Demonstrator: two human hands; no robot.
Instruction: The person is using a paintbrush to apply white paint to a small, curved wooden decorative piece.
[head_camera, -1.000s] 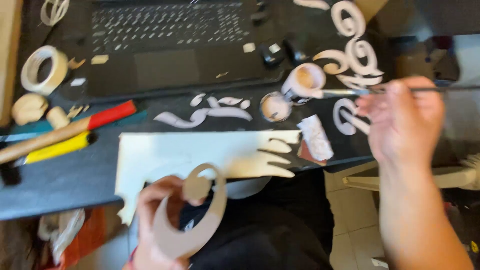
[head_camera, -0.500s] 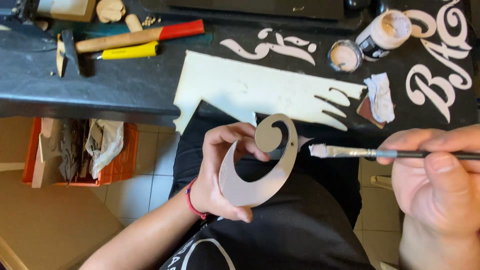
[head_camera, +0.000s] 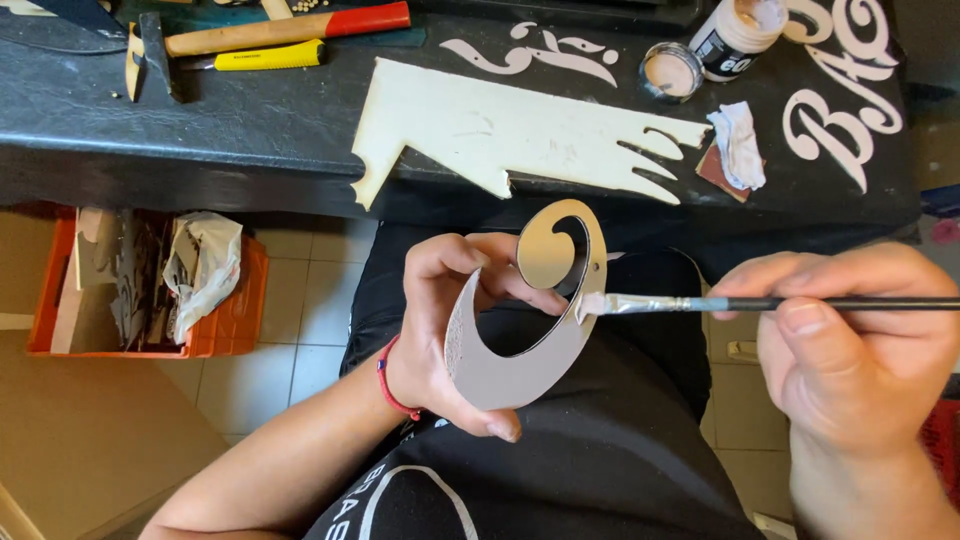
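Half a second on, the paintbrush (head_camera: 760, 303) tip now touches the curled cutout's (head_camera: 520, 340) right edge; left hand (head_camera: 450, 340) grips the cutout over the lap, right hand (head_camera: 860, 350) pinches the brush.

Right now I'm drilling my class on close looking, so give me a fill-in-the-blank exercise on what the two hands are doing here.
1. The right hand holds a thin ____ with a black handle.
2. The left hand grips a curled cut-out piece shaped like a ____.
3. The bristles touch the piece's ____ edge.
4. On the black table, the hammer has a ____ handle tip.

Missing words: paintbrush; hook; right; red
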